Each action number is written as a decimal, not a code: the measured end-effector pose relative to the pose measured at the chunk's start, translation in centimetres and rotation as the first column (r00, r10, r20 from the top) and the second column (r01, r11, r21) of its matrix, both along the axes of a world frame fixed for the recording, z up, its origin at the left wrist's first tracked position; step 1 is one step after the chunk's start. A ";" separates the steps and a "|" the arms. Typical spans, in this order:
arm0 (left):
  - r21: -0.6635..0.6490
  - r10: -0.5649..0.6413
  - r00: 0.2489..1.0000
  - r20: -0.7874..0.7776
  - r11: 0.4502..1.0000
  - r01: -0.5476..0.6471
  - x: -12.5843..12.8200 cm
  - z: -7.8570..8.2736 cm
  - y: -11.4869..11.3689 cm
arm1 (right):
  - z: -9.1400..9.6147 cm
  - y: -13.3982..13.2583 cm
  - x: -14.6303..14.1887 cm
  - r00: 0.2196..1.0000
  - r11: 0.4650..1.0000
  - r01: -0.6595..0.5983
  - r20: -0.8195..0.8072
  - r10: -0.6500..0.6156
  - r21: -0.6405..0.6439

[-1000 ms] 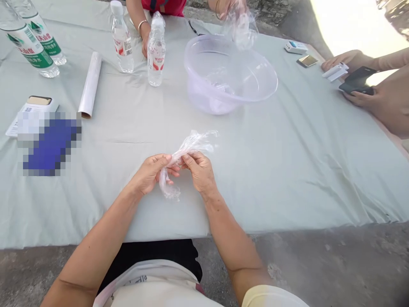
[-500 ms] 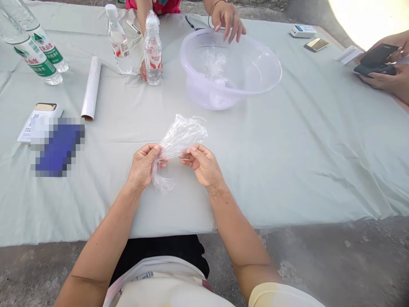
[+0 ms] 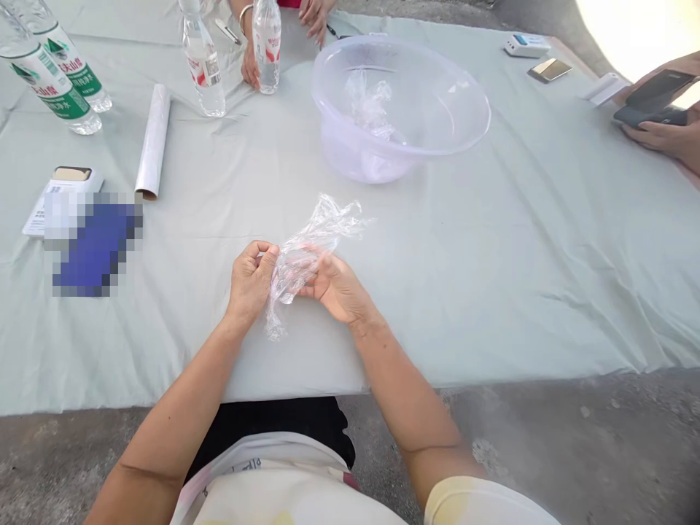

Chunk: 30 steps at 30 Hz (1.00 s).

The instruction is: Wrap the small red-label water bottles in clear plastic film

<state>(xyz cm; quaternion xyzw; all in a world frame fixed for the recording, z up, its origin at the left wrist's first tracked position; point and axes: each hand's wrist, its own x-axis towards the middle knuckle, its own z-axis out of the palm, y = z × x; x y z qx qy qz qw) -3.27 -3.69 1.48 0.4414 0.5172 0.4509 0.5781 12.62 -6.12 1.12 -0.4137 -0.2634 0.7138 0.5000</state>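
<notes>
Crumpled clear plastic film (image 3: 311,244) is held over the near part of the table, between my two hands. My left hand (image 3: 252,281) pinches its left side between thumb and fingers, and a bunched tail of film hangs below. My right hand (image 3: 336,288) grips the film's right side, with the fingers partly behind the see-through sheet. Beyond my hands stands a pale purple plastic basin (image 3: 355,164) with more crumpled clear film (image 3: 372,109) inside.
A roll of film (image 3: 153,142), water bottles (image 3: 205,69), a white box (image 3: 36,215) and a blurred blue item (image 3: 98,248) lie to the left. Across the table, another person's hand (image 3: 250,69) touches a small bottle (image 3: 267,47). At right, someone's hands hold a dark phone-like device (image 3: 650,102).
My right hand has shifted left and under the film, which now spreads over its fingers. The person opposite has taken a hand off the basin rim and moved the small bottle back.
</notes>
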 end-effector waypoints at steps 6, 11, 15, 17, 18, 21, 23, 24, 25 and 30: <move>-0.007 0.076 0.996 -0.053 0.997 -0.077 -0.6 -0.5 0.6 | 0.0 0.0 0.0 0.989 0.996 0.090 0.125 -0.085 -0.030; 0.119 0.302 0.948 -0.101 0.950 -0.290 -1.0 -0.3 0.7 | 0.4 0.2 0.7 0.972 0.983 0.185 0.147 -0.182 -0.007; 0.476 0.344 0.931 -0.125 0.844 -0.248 -0.4 0.4 -0.3 | 0.3 -0.1 0.5 0.963 0.986 0.157 0.215 -0.164 0.050; 0.536 0.125 0.966 -0.228 0.844 0.018 0.0 0.6 -0.9 | 0.3 -0.3 0.4 0.970 0.991 0.101 0.211 -0.118 0.088; 0.527 0.012 0.960 -0.279 0.838 0.143 0.3 0.6 -1.1 | 0.2 -0.3 0.3 0.975 0.991 0.082 0.198 -0.102 0.106; 0.447 -0.144 0.934 -0.326 0.848 0.286 0.7 0.3 -1.4 | 0.1 -0.4 0.2 0.980 0.988 0.079 0.173 -0.101 0.133; 0.402 -0.151 0.940 -0.305 0.874 0.271 0.8 0.2 -1.3 | 0.0 -0.4 0.2 0.975 0.988 0.085 0.191 -0.109 0.133; 0.382 -0.156 0.944 -0.291 0.886 0.264 0.8 0.2 -1.3 | -0.1 -0.4 0.2 0.973 0.987 0.085 0.202 -0.111 0.135; 0.364 -0.161 0.947 -0.280 0.895 0.259 0.7 0.2 -1.2 | -0.1 -0.4 0.2 0.970 0.987 0.083 0.214 -0.111 0.139; 0.225 -0.188 0.963 -0.194 0.947 0.231 0.3 0.1 -0.8 | -0.1 -0.5 0.3 0.943 0.977 0.104 0.292 -0.157 0.188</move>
